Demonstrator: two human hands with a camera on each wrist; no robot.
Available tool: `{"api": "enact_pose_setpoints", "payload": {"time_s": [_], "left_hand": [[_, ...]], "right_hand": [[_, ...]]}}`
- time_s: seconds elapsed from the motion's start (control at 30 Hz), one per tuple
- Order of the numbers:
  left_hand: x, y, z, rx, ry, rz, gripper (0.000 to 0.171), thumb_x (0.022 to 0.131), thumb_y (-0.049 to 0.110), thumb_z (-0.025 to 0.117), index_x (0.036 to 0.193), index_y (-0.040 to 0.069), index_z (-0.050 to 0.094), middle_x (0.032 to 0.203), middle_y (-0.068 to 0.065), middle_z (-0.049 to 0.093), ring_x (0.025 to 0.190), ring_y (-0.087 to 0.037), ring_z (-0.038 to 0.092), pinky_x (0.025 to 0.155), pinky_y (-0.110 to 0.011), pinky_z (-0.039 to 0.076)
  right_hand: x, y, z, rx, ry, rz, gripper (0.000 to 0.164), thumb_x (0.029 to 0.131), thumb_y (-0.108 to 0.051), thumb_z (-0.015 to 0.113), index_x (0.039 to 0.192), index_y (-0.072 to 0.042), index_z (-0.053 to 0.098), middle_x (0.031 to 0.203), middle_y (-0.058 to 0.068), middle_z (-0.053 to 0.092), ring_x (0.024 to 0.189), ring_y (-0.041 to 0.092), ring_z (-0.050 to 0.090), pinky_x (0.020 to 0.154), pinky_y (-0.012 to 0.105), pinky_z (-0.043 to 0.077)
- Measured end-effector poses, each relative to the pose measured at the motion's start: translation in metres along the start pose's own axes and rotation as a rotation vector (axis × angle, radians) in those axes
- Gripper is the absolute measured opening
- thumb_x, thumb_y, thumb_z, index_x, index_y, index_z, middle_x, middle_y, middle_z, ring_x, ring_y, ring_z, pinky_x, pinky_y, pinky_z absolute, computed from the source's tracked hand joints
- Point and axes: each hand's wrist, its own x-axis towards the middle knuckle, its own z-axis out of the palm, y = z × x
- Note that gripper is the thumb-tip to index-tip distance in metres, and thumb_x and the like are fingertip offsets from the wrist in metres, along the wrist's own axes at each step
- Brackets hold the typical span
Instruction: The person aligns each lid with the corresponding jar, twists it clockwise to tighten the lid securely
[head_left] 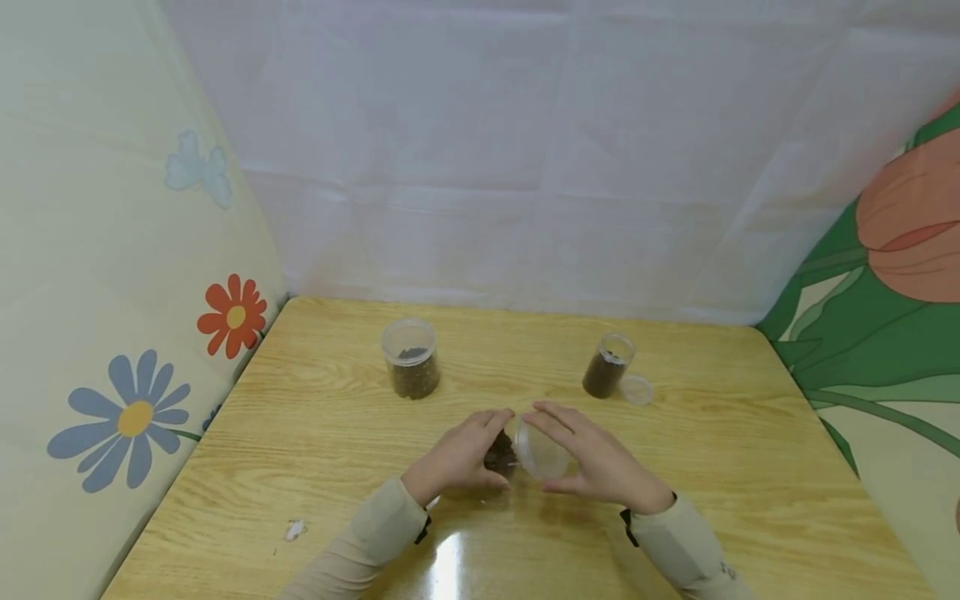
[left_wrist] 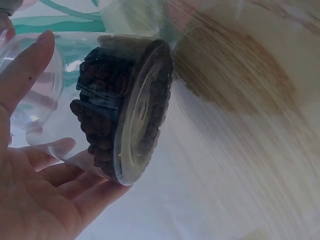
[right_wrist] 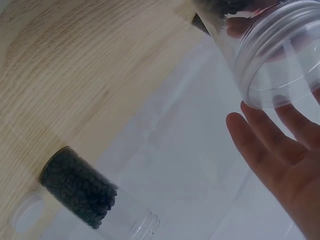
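Note:
My left hand [head_left: 468, 454] holds a clear plastic jar [left_wrist: 127, 110] part-filled with dark beans [left_wrist: 100, 100], its thumb on one side and fingers round the other. The jar is tipped on its side, with its base away from my right hand. In the right wrist view its ringed, clear mouth end [right_wrist: 245, 65] faces my right hand [head_left: 596, 458]. The right thumb and fingers stand on either side of that end, fingertips at its rim. Whether a clear lid sits there, I cannot tell.
A wide clear jar [head_left: 415, 375] with dark contents stands at the back left of the wooden table [head_left: 322, 442]. Back right is a slimmer jar [head_left: 603, 375] of dark beans, with a small clear lid [head_left: 637, 390] beside it. A white scrap [head_left: 296, 529] lies front left.

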Motion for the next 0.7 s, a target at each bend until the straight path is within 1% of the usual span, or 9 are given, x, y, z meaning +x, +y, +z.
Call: {"api": "enact_pose_setpoints", "payload": {"time_s": [0.13,0.37,0.47,0.6,0.7], "left_hand": [[-0.0002,0.0013,-0.0004,0.002,-0.009,-0.015,0.094,0.069,0.038,0.078,0.141,0.005,0.027,0.135,-0.015,0.042,0.122,-0.027,0.041,0.095,-0.039,0.041],[0.0002,0.0012,0.0007,0.001,-0.006,-0.013,0.094,0.069,0.038,0.078,0.141,0.004,0.028,0.135,-0.015,0.042,0.121,-0.027,0.041,0.095,-0.039,0.041],[0.0005,0.0005,0.0015,-0.011,-0.005,-0.013,0.094,0.069,0.037,0.079,0.141,0.005,0.028,0.135,-0.015,0.042,0.122,-0.027,0.041,0.096,-0.039,0.040],[0.0005,0.0008,0.0006,-0.019,-0.005,-0.008,0.094,0.068,0.036,0.079,0.140,0.005,0.029,0.134,-0.015,0.042,0.121,-0.027,0.042,0.096,-0.039,0.040],[0.0002,0.0024,-0.0011,-0.011,-0.003,-0.002,0.094,0.068,0.036,0.080,0.140,0.004,0.030,0.134,-0.015,0.043,0.120,-0.027,0.042,0.095,-0.039,0.041]], "right_hand": [[0.0006,-0.0009,-0.0010,-0.014,-0.012,0.038,0.090,0.063,-0.035,0.082,0.138,-0.011,0.039,0.137,0.017,0.040,0.119,0.034,0.043,0.090,0.050,0.042],[-0.0003,-0.0007,-0.0008,-0.043,-0.005,0.037,0.092,0.063,-0.040,0.081,0.139,-0.010,0.038,0.136,0.017,0.041,0.117,0.034,0.045,0.089,0.050,0.043],[-0.0017,-0.0002,0.0008,-0.017,-0.014,0.032,0.093,0.062,-0.037,0.082,0.139,-0.011,0.037,0.140,0.015,0.037,0.121,0.033,0.042,0.090,0.049,0.042],[-0.0026,0.0008,0.0046,0.031,-0.025,0.005,0.093,0.060,-0.027,0.085,0.139,-0.013,0.037,0.143,0.013,0.031,0.125,0.032,0.036,0.092,0.048,0.041],[-0.0022,0.0018,0.0069,0.034,-0.002,-0.026,0.093,0.059,-0.023,0.086,0.138,-0.012,0.038,0.142,0.015,0.032,0.123,0.033,0.037,0.091,0.049,0.042]]}}
